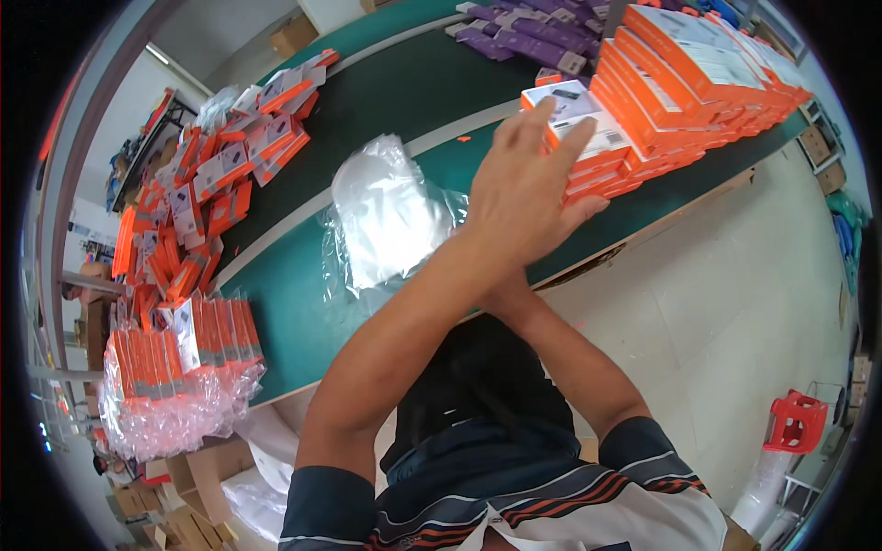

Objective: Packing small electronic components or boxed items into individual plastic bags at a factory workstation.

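My left hand [524,179] reaches across to the right, its fingers stretched out and thumb apart. It is over the near end of a stack of white and orange flat boxes [602,138], fingertips at the top box; whether they touch it I cannot tell. My right arm passes beneath the left forearm, so only the wrist side of my right hand [505,292] shows and its fingers are hidden. Just left of the crossed arms, a pile of clear plastic bags [381,216] lies on the green table [285,303].
Tall stacks of orange and white boxes [689,83] line the right side. A dark conveyor belt [367,101] runs behind, carrying loose orange boxes [230,165] and purple boxes [533,37]. Bagged boxes [184,349] stand at left. A red stool [796,422] is on the floor.
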Tool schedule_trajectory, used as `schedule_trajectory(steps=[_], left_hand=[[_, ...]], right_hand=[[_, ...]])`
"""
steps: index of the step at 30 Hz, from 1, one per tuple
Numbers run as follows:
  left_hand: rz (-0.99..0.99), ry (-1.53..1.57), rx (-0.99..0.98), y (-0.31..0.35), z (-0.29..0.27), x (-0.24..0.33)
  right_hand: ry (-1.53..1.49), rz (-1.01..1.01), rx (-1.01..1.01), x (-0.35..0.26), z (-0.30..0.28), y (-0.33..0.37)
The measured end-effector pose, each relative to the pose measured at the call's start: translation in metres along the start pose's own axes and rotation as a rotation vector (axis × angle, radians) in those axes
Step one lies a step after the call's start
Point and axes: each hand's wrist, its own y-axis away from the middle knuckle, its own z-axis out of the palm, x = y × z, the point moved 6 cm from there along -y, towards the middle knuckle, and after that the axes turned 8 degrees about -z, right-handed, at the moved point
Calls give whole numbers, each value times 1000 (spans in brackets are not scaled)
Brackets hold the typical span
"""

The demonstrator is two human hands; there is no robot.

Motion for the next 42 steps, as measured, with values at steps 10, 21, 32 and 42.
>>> schedule_trajectory(steps=[10,21,32,42], left_hand=[[-541,236,-315,-41,32,-39],[-914,1163,-334,-30,-9,-88],[-1184,897,-333,202,-135,-93],[-1164,689,-468,210,-113,-126]], right_hand=[[750,-294,-439,59,-31,13],[685,-248,-440,48,-26,15],[632,-340,-381,37,-18,10],[681,-534,-602,2,0,10]])
